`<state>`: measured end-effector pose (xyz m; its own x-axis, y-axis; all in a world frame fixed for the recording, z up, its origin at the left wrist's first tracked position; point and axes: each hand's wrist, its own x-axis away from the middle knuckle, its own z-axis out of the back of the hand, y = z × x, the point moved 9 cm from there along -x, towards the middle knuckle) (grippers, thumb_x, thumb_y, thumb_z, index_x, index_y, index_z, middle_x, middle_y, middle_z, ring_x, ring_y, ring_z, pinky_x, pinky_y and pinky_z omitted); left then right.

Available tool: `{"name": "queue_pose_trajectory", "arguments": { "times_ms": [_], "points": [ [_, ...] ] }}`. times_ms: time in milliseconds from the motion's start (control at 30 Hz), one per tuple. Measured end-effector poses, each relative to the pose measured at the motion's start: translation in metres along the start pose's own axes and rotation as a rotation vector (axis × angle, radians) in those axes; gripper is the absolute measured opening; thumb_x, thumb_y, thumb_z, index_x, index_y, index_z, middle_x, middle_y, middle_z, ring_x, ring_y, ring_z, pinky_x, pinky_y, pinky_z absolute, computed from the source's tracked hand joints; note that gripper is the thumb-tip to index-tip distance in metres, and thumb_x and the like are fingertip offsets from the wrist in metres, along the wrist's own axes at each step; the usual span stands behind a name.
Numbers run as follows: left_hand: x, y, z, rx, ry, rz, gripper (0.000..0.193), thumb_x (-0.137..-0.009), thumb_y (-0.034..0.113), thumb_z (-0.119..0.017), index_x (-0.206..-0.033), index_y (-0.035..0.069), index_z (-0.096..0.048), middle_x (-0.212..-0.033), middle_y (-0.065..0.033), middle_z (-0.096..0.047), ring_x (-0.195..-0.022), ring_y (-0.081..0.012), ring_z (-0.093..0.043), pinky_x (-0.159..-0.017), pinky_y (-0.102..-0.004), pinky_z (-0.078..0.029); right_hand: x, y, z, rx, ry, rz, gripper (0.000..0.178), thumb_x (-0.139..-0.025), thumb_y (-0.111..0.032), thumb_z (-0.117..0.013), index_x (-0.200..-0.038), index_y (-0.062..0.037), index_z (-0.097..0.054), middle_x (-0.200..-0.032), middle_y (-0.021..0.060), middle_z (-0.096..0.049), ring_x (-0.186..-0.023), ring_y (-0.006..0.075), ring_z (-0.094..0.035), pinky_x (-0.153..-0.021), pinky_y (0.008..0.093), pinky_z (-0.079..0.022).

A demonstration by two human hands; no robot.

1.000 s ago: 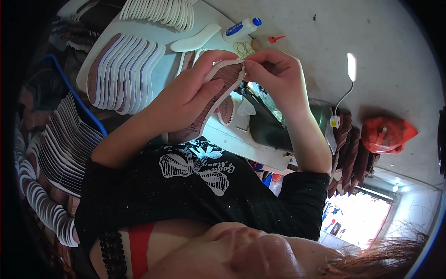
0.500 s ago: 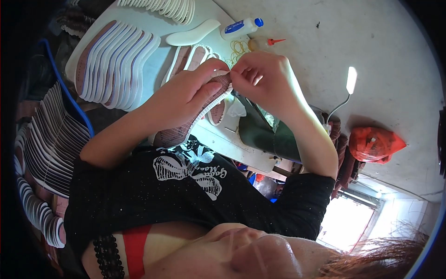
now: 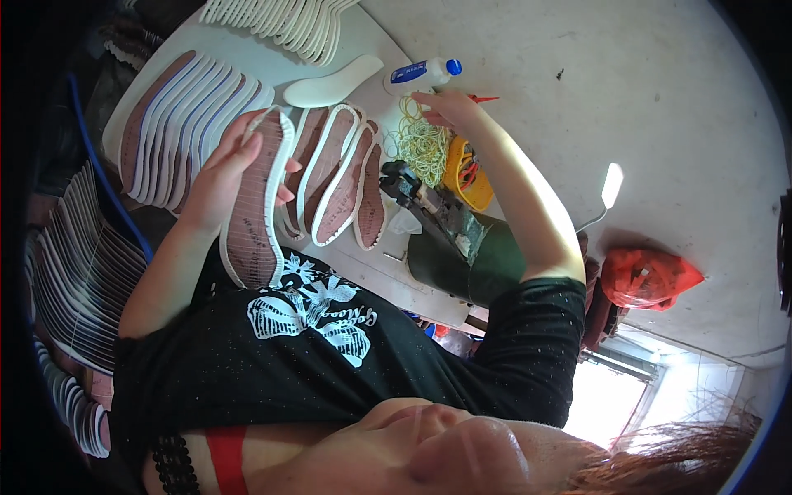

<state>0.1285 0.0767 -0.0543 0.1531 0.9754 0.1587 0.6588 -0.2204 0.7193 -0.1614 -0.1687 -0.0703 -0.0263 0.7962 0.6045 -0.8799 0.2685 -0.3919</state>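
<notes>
My left hand [image 3: 227, 169] holds a long brown shoe insole with a white rim [image 3: 257, 210] upright in front of my chest. My right hand [image 3: 450, 107] has stretched out to a loose pile of yellow rubber bands [image 3: 421, 147] on the white table [image 3: 363, 37]. Its fingers rest at the pile's top edge, and I see nothing held in them. A short row of similar insoles [image 3: 342, 177] lies on the table between the two hands.
A white glue bottle with a blue cap [image 3: 425, 73] and a plain white insole [image 3: 334, 82] lie beyond the bands. Fanned stacks of insoles [image 3: 173, 124] fill the left. A yellow tub [image 3: 466, 165], a dark machine [image 3: 462, 239], a lamp [image 3: 610, 186] and a red bag [image 3: 652, 276] sit right.
Both hands were together on the insole. My right hand has let go and reached out to the rubber bands, while my left has lowered the insole toward my chest.
</notes>
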Motion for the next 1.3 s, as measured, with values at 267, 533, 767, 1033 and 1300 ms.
{"name": "queue_pose_trajectory", "arguments": {
  "times_ms": [267,533,767,1033,1300],
  "points": [
    [0.011,-0.009,0.006,0.042,0.080,0.068,0.043,-0.100,0.026,-0.032,-0.137,0.004,-0.030,-0.095,-0.0159,-0.061,-0.069,-0.0190,-0.064,-0.064,-0.0289,-0.054,-0.036,-0.011,0.006,-0.349,0.274,0.252,0.058,-0.072,-0.019,-0.080,-0.116,-0.0043,-0.045,-0.109,0.0065,-0.055,-0.093,0.0139,-0.055,-0.073,0.0251,-0.044],
    [-0.002,0.001,-0.009,0.124,0.033,-0.021,0.043,-0.099,0.022,-0.033,-0.139,0.005,-0.027,-0.095,-0.0166,-0.061,-0.068,-0.0195,-0.062,-0.065,-0.0307,-0.051,0.011,-0.067,0.036,-0.506,0.339,0.705,0.066,-0.070,-0.012,-0.077,-0.122,0.0013,-0.038,-0.109,0.0120,-0.056,-0.101,0.0205,-0.057,-0.086,0.0324,-0.046],
    [-0.001,0.003,-0.031,0.197,0.058,-0.055,0.049,-0.095,0.013,-0.038,-0.141,0.010,-0.019,-0.105,-0.0144,-0.055,-0.085,-0.0183,-0.056,-0.078,-0.0340,-0.049,0.144,-0.147,-0.012,-0.213,-0.045,0.830,0.082,-0.063,-0.029,-0.079,-0.129,-0.0046,-0.037,-0.114,0.0113,-0.054,-0.108,0.0247,-0.054,-0.097,0.0391,-0.041],
    [0.006,0.000,-0.057,0.134,-0.039,-0.073,0.060,-0.091,0.004,-0.038,-0.143,0.012,-0.008,-0.117,-0.0133,-0.046,-0.105,-0.0196,-0.051,-0.090,-0.0366,-0.046,0.184,-0.153,-0.055,0.352,-0.037,0.980,0.075,-0.061,-0.029,-0.077,-0.124,-0.0044,-0.044,-0.115,0.0128,-0.055,-0.107,0.0247,-0.055,-0.093,0.0365,-0.043],
    [0.009,-0.004,-0.065,0.107,-0.085,-0.095,0.063,-0.090,0.003,-0.041,-0.143,0.007,-0.006,-0.120,-0.0116,-0.044,-0.104,-0.0152,-0.050,-0.090,-0.0316,-0.043,0.205,-0.162,-0.051,0.487,0.051,0.923,0.068,-0.058,-0.024,-0.075,-0.120,-0.0101,-0.051,-0.102,0.0151,-0.063,-0.092,0.0321,-0.063,-0.079,0.0391,-0.052]
  ]
}}
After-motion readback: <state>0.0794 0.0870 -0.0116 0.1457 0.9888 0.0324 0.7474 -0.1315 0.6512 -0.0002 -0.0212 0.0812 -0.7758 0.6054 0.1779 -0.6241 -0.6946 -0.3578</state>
